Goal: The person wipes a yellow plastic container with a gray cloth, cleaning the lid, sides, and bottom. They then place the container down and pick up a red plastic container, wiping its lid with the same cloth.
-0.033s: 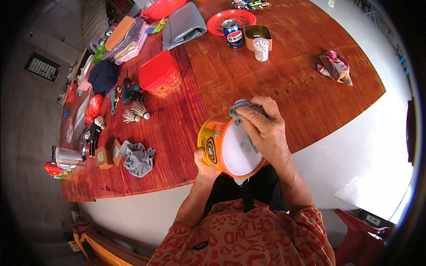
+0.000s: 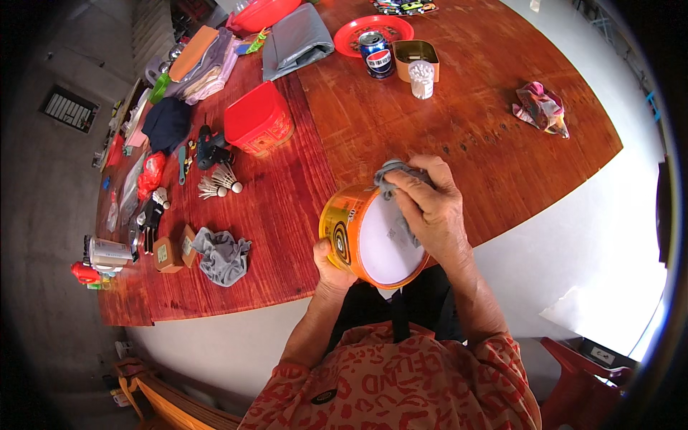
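My left hand (image 2: 334, 269) is closed around the lower left side of a round yellow-and-orange tub (image 2: 347, 231) with a spiral printed on its wall. The tub is tilted, so its flat white end (image 2: 387, 247) faces up toward me. A grey cloth (image 2: 390, 176) is bunched in my right hand (image 2: 433, 208), whose fingers press it against the tub's upper right rim and the white face. Part of the cloth is hidden under those fingers. Both hands hold the tub just above the table's near edge.
On the wooden table (image 2: 459, 107) lie another grey cloth (image 2: 222, 256), small brown boxes (image 2: 169, 256), shuttlecocks (image 2: 221, 183), a power drill (image 2: 212, 149) and a red tub (image 2: 259, 118). Farther off stand a drink can (image 2: 376, 55), cotton swabs (image 2: 422, 80) and a crumpled wrapper (image 2: 541, 110).
My right hand and the grey cloth have shifted very slightly to the right along the tub's rim. The left hand keeps its hold.
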Action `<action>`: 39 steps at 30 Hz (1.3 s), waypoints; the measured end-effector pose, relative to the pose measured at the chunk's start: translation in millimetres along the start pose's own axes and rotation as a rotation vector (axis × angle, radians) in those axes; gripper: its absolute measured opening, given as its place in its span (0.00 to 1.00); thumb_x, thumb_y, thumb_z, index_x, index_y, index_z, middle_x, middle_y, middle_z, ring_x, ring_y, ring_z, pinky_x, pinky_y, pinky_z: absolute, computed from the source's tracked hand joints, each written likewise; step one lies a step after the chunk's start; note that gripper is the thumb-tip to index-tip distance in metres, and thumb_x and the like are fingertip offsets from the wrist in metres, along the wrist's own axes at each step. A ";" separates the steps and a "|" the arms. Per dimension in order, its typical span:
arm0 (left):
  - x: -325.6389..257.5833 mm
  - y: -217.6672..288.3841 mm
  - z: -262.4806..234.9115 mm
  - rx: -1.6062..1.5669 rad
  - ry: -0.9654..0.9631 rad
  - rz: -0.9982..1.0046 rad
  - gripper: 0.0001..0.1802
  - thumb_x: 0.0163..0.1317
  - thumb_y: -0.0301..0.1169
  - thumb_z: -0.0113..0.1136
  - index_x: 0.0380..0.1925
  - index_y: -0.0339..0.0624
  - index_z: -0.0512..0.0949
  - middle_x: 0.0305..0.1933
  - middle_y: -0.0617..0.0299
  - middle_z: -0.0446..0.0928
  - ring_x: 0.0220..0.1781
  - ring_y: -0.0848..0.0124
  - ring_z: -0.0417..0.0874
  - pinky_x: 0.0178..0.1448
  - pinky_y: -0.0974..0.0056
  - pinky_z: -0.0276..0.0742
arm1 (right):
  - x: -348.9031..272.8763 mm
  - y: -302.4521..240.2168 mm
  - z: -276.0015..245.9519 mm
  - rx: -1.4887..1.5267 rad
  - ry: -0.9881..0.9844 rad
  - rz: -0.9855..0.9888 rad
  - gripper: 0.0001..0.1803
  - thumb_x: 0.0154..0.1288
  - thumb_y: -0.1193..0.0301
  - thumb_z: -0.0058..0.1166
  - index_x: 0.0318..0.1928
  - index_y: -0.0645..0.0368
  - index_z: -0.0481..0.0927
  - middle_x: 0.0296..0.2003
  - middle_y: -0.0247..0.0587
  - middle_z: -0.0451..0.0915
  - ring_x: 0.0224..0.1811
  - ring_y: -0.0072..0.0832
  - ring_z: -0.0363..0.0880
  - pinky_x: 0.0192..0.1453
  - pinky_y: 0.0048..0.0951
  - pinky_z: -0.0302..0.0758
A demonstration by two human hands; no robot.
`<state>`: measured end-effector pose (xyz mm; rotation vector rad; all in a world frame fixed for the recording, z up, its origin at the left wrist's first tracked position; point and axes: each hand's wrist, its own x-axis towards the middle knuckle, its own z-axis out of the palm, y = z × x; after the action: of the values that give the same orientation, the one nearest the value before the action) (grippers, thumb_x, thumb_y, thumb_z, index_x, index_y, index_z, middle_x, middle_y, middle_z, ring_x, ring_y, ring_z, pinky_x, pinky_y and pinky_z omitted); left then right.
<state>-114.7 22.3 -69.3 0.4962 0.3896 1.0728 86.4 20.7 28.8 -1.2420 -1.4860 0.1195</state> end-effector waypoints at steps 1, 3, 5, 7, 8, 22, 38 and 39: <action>0.4 0.0 -0.3 -0.007 -0.010 -0.002 0.44 0.50 0.56 0.61 0.63 0.40 0.68 0.62 0.51 0.74 0.62 0.58 0.76 0.66 0.53 0.72 | -2.3 4.1 -0.8 0.006 0.008 0.036 0.15 0.51 0.81 0.63 0.41 0.56 0.85 0.43 0.41 0.76 0.43 0.39 0.76 0.46 0.35 0.77; 0.9 -0.1 -0.3 -0.021 -0.031 -0.007 0.43 0.50 0.56 0.61 0.63 0.39 0.69 0.61 0.52 0.75 0.61 0.58 0.77 0.65 0.53 0.73 | -7.9 10.6 -4.5 0.022 -0.004 0.116 0.15 0.51 0.81 0.63 0.42 0.56 0.85 0.42 0.41 0.76 0.44 0.39 0.76 0.46 0.35 0.77; 1.8 -0.4 0.8 -0.021 -0.032 -0.001 0.43 0.50 0.55 0.61 0.62 0.39 0.70 0.61 0.51 0.75 0.61 0.58 0.77 0.65 0.53 0.73 | -12.7 15.4 -7.7 0.058 -0.020 0.194 0.15 0.51 0.81 0.63 0.41 0.56 0.85 0.42 0.41 0.76 0.44 0.38 0.76 0.47 0.35 0.77; 2.4 -0.6 2.1 -0.033 -0.034 -0.003 0.42 0.50 0.55 0.61 0.62 0.39 0.70 0.61 0.51 0.75 0.61 0.59 0.77 0.65 0.53 0.73 | -11.1 14.6 -8.5 0.041 -0.007 0.132 0.15 0.50 0.82 0.64 0.41 0.56 0.85 0.42 0.40 0.76 0.45 0.38 0.76 0.47 0.35 0.77; 2.7 -0.6 2.8 -0.045 -0.036 -0.008 0.42 0.50 0.55 0.61 0.61 0.39 0.70 0.61 0.51 0.75 0.61 0.59 0.77 0.65 0.53 0.73 | -9.9 13.8 -8.8 0.033 0.001 0.101 0.15 0.50 0.82 0.64 0.41 0.56 0.85 0.41 0.40 0.76 0.45 0.38 0.76 0.47 0.35 0.77; 4.3 3.9 21.6 0.050 0.002 -0.004 0.44 0.50 0.55 0.61 0.64 0.42 0.67 0.63 0.51 0.72 0.65 0.56 0.72 0.69 0.51 0.68 | 4.8 -17.8 -11.0 -0.045 -0.100 -0.311 0.18 0.43 0.77 0.63 0.40 0.50 0.86 0.47 0.39 0.73 0.41 0.38 0.74 0.41 0.32 0.80; 11.9 9.3 26.9 -0.037 -0.112 -0.066 0.41 0.53 0.57 0.59 0.62 0.43 0.70 0.59 0.52 0.75 0.60 0.56 0.77 0.65 0.50 0.73 | -27.9 -37.5 -29.5 0.020 -0.356 -0.482 0.21 0.45 0.73 0.62 0.45 0.53 0.82 0.52 0.35 0.71 0.41 0.37 0.73 0.41 0.31 0.81; 11.7 9.7 22.9 -0.124 -0.125 -0.082 0.40 0.53 0.54 0.60 0.62 0.42 0.69 0.60 0.52 0.75 0.61 0.56 0.76 0.65 0.50 0.72 | -34.4 -37.0 -27.6 0.063 -0.352 -0.450 0.20 0.46 0.76 0.62 0.45 0.53 0.83 0.49 0.34 0.72 0.38 0.36 0.73 0.39 0.30 0.81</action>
<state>-104.6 32.1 -45.7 0.4311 0.2300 0.9744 78.3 -35.1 40.3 -0.8372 -2.0177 0.0854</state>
